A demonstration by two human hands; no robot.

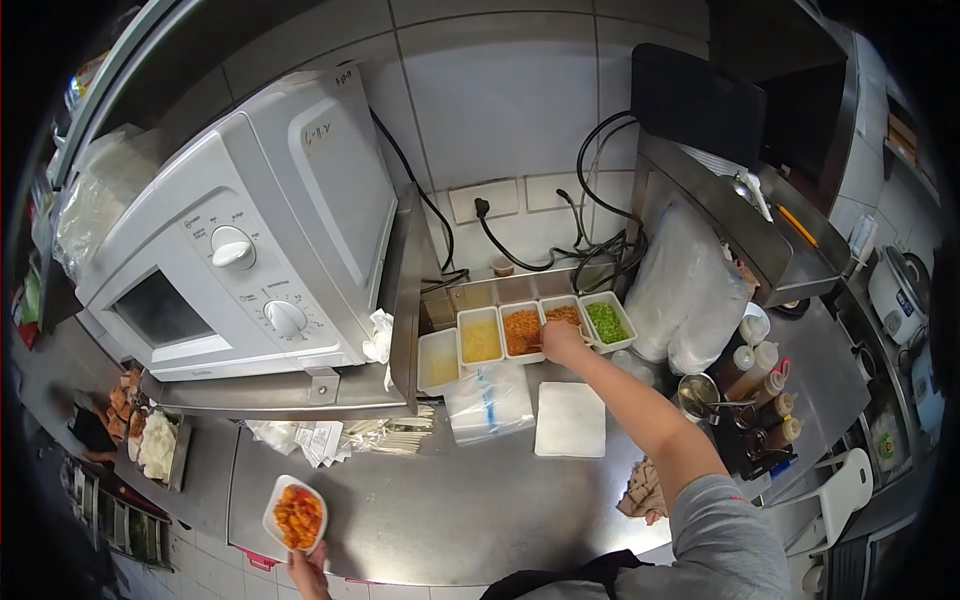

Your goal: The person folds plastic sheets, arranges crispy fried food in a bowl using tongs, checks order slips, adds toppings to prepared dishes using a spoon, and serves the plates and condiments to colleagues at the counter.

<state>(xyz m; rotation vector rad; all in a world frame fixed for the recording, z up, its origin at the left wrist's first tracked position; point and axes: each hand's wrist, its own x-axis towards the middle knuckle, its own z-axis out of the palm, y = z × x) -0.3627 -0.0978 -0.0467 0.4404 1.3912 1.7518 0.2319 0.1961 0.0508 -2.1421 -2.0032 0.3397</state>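
Note:
My left hand (pixel 308 573) grips the near edge of a white bowl (pixel 271 522), tilted slightly, at the left end of the steel counter. Chunky food in red-orange sauce (pixel 298 516) fills it. At the back, my right hand (pixel 564 343) is closed over the row of white tubs, at the one with a brown crumbly topping (pixel 562 315). Its fingertips and whatever they hold are hidden. Beside it stand a tub of orange-brown flakes (pixel 522 330) and a tub of chopped green onion (pixel 606 321). A pale yellow topping (pixel 481 341) lies further left.
A white microwave (pixel 270 230) stands on a steel shelf at left. Plastic bags (pixel 490 403) and a white square sheet (pixel 570 420) lie before the tubs. Sauce bottles (pixel 765 360) and a crumpled cloth (pixel 642 490) are at right. Another person (pixel 90 430) is at far left.

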